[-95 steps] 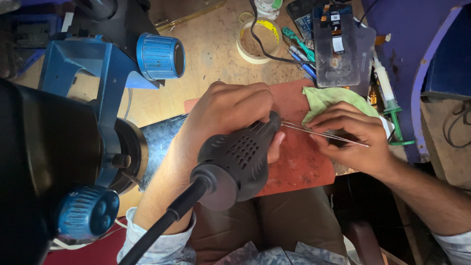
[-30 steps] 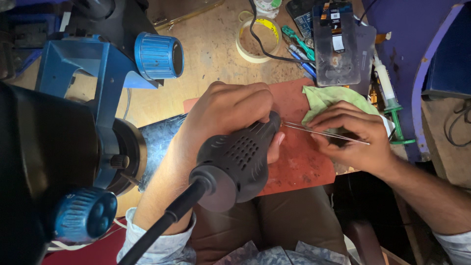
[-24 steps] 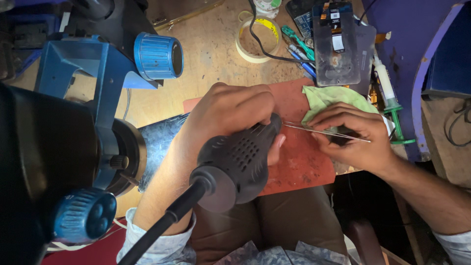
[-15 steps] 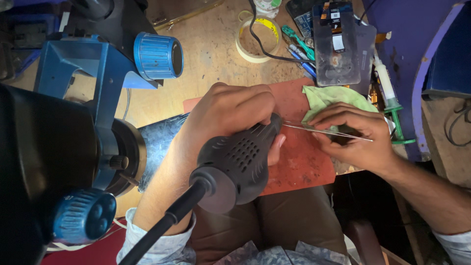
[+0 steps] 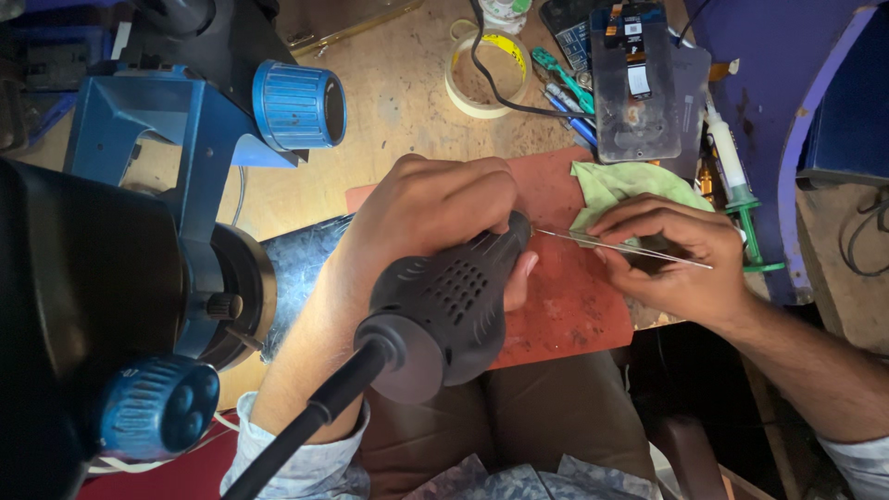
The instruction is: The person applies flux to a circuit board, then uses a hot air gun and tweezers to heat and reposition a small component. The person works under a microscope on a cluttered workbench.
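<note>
Left hand: wrapped around the front end of a dark grey hot-air tool, held like a thick pen so the nozzle end points down at the mat; the perforated body and its cable trail back toward the person's lap, which keeps the weight off the work spot.
Right hand: pinched closed on thin metal tweezers, forearm resting at the table's near right edge for steadiness; the tips reach left to meet the tool's nozzle.
Work spot: where tweezer tips and nozzle meet, on the mat near the table's near edge; the part being gripped is too small to tell.
Red mat: lies at the near edge of the table, under both hands, apparently to shield the wood.
Green cloth: on the mat's far right corner, partly under the right hand, within easy reach.
Phone screen panel: face-down toward the far right of the table, set clear of the work spot.
Tape roll: far edge, middle.
Syringe: right edge, beside the panel.
Microscope: black and blue, standing at the left side of the table, its knobs toward the person.
</note>
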